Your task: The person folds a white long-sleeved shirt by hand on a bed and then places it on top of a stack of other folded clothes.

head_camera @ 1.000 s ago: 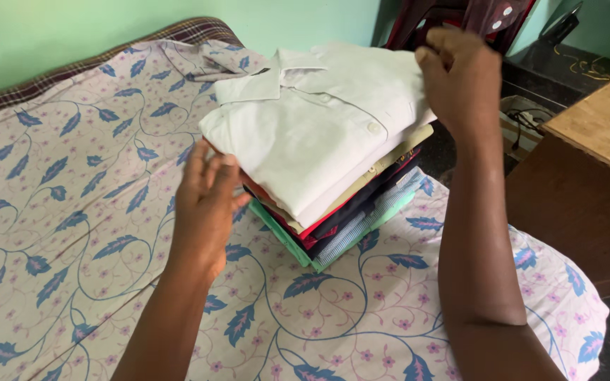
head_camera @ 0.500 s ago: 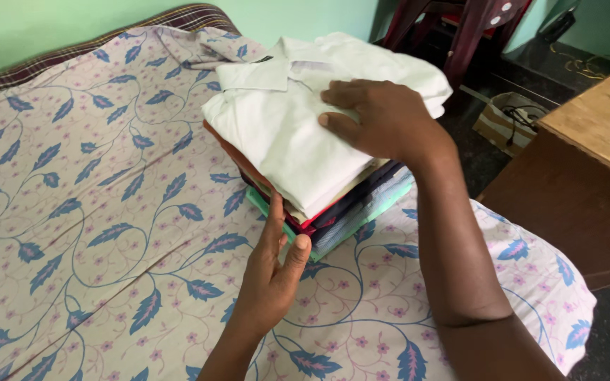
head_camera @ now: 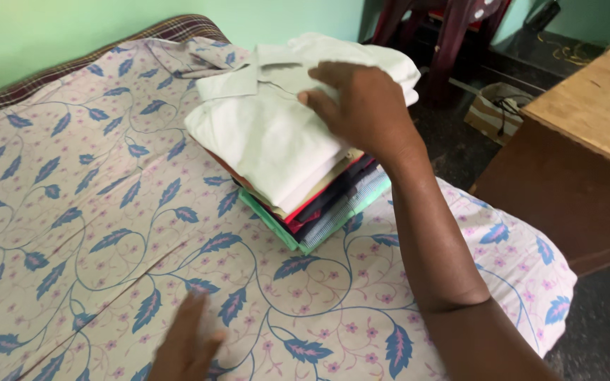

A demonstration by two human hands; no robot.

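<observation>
A stack of folded clothes [head_camera: 319, 204] lies on the bed, with a folded white collared shirt [head_camera: 262, 134] on top and red, dark blue and green pieces beneath. My right hand [head_camera: 365, 106] rests flat on the white shirt, fingers spread, pressing the top of the stack. My left hand [head_camera: 185, 349] is low at the bottom edge of the view, blurred, fingers apart over the bedsheet, apart from the stack and holding nothing.
The bed carries a pale sheet with blue leaves [head_camera: 72, 212]. A wooden table [head_camera: 594, 120] stands at the right, close to the bed's corner. A dark red plastic chair [head_camera: 453, 35] and a small cardboard box [head_camera: 499, 109] sit on the dark floor behind.
My left hand has pulled back from the stack's front edge toward the bottom of the view. My right hand stays on the white shirt.
</observation>
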